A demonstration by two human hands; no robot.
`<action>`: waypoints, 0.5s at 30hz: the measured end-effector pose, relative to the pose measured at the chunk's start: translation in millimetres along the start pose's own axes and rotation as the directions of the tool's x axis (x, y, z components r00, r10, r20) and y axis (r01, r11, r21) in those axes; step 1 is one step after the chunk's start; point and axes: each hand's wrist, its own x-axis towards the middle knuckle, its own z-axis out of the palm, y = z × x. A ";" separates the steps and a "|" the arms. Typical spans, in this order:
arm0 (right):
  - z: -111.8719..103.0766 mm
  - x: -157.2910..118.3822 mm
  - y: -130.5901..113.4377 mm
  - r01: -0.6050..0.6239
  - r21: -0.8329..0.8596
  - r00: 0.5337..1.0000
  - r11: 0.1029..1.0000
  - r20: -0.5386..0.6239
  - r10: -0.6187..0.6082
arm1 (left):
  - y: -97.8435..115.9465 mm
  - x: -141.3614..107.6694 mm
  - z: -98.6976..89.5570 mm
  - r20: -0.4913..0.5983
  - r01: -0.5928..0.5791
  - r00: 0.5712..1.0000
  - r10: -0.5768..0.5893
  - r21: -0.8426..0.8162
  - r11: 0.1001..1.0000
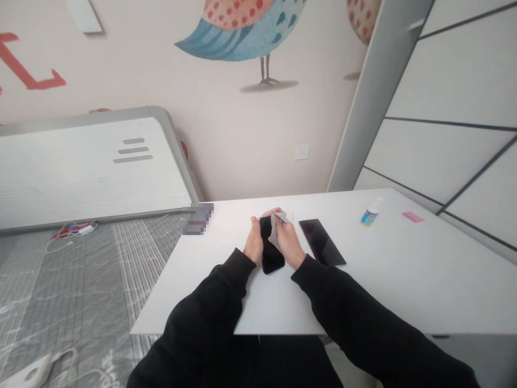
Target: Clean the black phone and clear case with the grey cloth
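A black smartphone [273, 257] is held over the white table, its dark screen facing up toward me. My left hand [254, 241] grips the phone along its left side, the thumb near the top edge. My right hand [288, 241] pinches a thin grey-white cloth [273, 234] against the upper right part of the screen. The cloth's folded upper corner sticks out above the fingers. Just right of my right hand lies a black tablet [323, 242], flat on the table. A small clear item behind my right hand is too indistinct to name.
On the white table [194, 302] stand a small white bottle with a blue label [371, 212] and, farther right, a pink packet [412, 216]. A blurred-out grey object [197, 219] sits at the back left corner. Left is a bed [100, 280] with cables on it.
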 end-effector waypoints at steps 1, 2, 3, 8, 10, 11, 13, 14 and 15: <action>0.8 -0.3 -1.3 0.017 -0.009 1.000 1.000 -0.006 -0.017 | 0.3 -1.0 2.2 -0.013 -0.013 1.000 0.013 -0.010 1.000; 2.0 -1.2 -2.9 0.032 -0.018 0.999 0.999 -0.003 -0.032 | 1.0 -1.7 3.8 -0.030 -0.024 0.999 0.024 -0.017 1.000; 3.4 -2.6 -4.6 0.043 -0.029 0.999 0.999 0.009 -0.043 | 2.1 -2.4 4.8 -0.045 -0.033 0.998 0.032 -0.022 0.999; 7.1 -12.0 -10.8 0.054 -0.114 0.997 0.992 0.064 -0.047 | 6.0 -4.5 6.3 -0.053 -0.009 0.999 0.006 -0.048 0.999; 5.5 -12.9 -9.9 0.054 -0.147 0.998 0.988 0.036 -0.050 | 5.3 -4.6 7.5 -0.035 0.003 0.999 -0.005 -0.068 0.998; 4.3 -12.3 -8.9 0.056 -0.158 0.998 0.986 0.017 -0.054 | 4.7 -4.3 8.3 -0.027 0.005 1.000 -0.007 -0.081 0.997; 2.2 -9.8 -6.6 0.064 -0.167 0.998 0.984 -0.010 -0.067 | 4.0 -3.3 9.8 -0.014 0.008 1.000 -0.010 -0.113 0.994; 1.7 -8.4 -5.8 0.070 -0.166 0.997 0.984 -0.014 -0.074 | 4.2 -2.6 10.3 -0.011 0.011 1.000 -0.013 -0.130 0.991; 1.6 -7.2 -5.3 0.076 -0.163 0.997 0.984 -0.011 -0.079 | 4.7 -1.9 10.6 -0.009 0.015 1.000 -0.017 -0.146 0.989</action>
